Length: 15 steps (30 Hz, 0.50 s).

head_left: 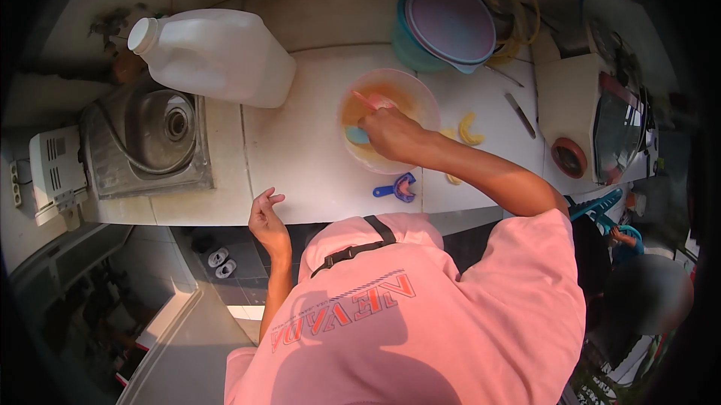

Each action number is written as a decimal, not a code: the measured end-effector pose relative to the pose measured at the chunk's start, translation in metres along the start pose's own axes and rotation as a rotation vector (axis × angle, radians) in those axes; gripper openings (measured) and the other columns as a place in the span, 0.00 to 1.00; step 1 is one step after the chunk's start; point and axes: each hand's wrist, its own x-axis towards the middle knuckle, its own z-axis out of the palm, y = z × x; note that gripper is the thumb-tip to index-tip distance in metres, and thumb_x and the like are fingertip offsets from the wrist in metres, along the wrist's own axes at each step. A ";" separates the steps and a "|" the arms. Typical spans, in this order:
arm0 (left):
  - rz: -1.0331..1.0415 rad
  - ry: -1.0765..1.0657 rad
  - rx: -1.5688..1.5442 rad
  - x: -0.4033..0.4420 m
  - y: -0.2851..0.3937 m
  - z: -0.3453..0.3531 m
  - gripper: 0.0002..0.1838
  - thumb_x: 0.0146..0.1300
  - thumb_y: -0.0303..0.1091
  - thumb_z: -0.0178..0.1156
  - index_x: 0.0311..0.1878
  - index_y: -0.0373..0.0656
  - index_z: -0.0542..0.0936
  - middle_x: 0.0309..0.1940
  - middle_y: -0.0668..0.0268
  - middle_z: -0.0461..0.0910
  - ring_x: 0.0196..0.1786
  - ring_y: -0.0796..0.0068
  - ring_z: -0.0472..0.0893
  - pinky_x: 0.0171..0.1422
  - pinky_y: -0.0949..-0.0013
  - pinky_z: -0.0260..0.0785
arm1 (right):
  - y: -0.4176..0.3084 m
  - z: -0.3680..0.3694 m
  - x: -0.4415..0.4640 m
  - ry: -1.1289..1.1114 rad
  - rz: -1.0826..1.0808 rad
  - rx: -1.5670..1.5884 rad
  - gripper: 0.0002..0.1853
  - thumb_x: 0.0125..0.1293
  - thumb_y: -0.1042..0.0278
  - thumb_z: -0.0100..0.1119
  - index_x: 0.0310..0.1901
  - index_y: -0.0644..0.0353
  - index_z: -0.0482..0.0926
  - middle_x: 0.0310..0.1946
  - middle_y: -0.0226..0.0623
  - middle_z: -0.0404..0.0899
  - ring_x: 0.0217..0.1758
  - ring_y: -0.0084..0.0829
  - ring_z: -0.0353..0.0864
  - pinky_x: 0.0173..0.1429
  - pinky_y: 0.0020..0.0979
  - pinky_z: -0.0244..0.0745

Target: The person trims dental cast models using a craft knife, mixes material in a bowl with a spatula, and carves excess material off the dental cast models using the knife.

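Note:
My right hand [392,134] is closed, reaching over a round, translucent bowl [429,101] that holds brownish liquid. A pink piece [374,100] with a narrow end shows at my fingers; its kind is unclear. Below the fingers a light-blue thing [356,135] is partly hidden by the hand. On the counter just in front of the bowl lies a blue dental impression tray [402,188] with pink material in it. Yellow dental casts [470,130] lie to the right, one partly behind my forearm. My left hand [266,213], fingers loosely bent and apart, is near the counter's front edge, holding nothing.
A large white jug [218,55] stands at the back left, beside a metal sink [154,168]. Behind the bowl is a teal container with a purple lid [451,20]. A knife-like tool [520,115] and a reddish-brown ring [569,157] lie to the right, near an oven-like appliance [619,131].

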 end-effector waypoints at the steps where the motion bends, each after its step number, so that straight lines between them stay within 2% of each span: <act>1: 0.006 0.000 -0.018 0.001 0.004 0.001 0.19 0.78 0.39 0.46 0.48 0.33 0.81 0.33 0.62 0.85 0.41 0.76 0.80 0.54 0.71 0.67 | -0.003 -0.004 -0.001 -0.035 0.019 -0.002 0.10 0.52 0.84 0.53 0.34 0.73 0.82 0.30 0.63 0.81 0.37 0.58 0.84 0.44 0.50 0.80; 5: 0.059 0.045 -0.018 0.006 0.024 0.004 0.19 0.78 0.39 0.46 0.49 0.33 0.80 0.34 0.61 0.85 0.42 0.75 0.80 0.56 0.69 0.67 | -0.015 -0.027 -0.013 -0.009 0.057 0.027 0.15 0.52 0.84 0.52 0.41 0.71 0.84 0.31 0.64 0.81 0.40 0.58 0.84 0.49 0.49 0.79; 7: 0.056 0.011 -0.181 0.011 0.035 0.006 0.22 0.80 0.43 0.44 0.55 0.31 0.76 0.40 0.57 0.83 0.49 0.70 0.81 0.65 0.64 0.68 | -0.013 -0.035 -0.019 -0.001 0.096 0.048 0.18 0.55 0.84 0.52 0.47 0.69 0.83 0.33 0.62 0.82 0.42 0.57 0.83 0.52 0.49 0.77; 8: 0.057 0.027 -0.184 0.014 0.042 0.009 0.22 0.80 0.43 0.44 0.55 0.31 0.76 0.40 0.57 0.83 0.49 0.70 0.81 0.65 0.64 0.68 | -0.015 -0.043 -0.024 -0.004 0.081 0.041 0.18 0.55 0.84 0.52 0.47 0.69 0.83 0.33 0.62 0.82 0.42 0.57 0.83 0.52 0.49 0.77; 10: -0.084 -0.031 -0.703 0.019 0.068 0.019 0.27 0.79 0.49 0.41 0.59 0.30 0.72 0.46 0.54 0.80 0.54 0.64 0.79 0.72 0.58 0.65 | -0.027 -0.067 -0.037 0.031 0.059 0.091 0.16 0.60 0.80 0.57 0.50 0.68 0.82 0.43 0.54 0.84 0.44 0.53 0.84 0.50 0.46 0.77; 14: -0.225 -0.304 -1.279 0.029 0.118 0.040 0.37 0.75 0.61 0.40 0.63 0.30 0.68 0.56 0.49 0.74 0.66 0.53 0.71 0.79 0.50 0.57 | -0.072 -0.106 -0.067 0.094 0.037 0.170 0.15 0.60 0.79 0.60 0.50 0.67 0.82 0.45 0.52 0.84 0.42 0.52 0.83 0.50 0.45 0.77; 15: -0.258 -0.351 -1.349 0.028 0.135 0.045 0.39 0.74 0.63 0.40 0.65 0.30 0.67 0.59 0.47 0.73 0.68 0.51 0.69 0.80 0.50 0.55 | -0.081 -0.109 -0.074 0.147 -0.019 0.156 0.15 0.61 0.79 0.59 0.50 0.66 0.81 0.41 0.51 0.84 0.39 0.49 0.84 0.45 0.45 0.77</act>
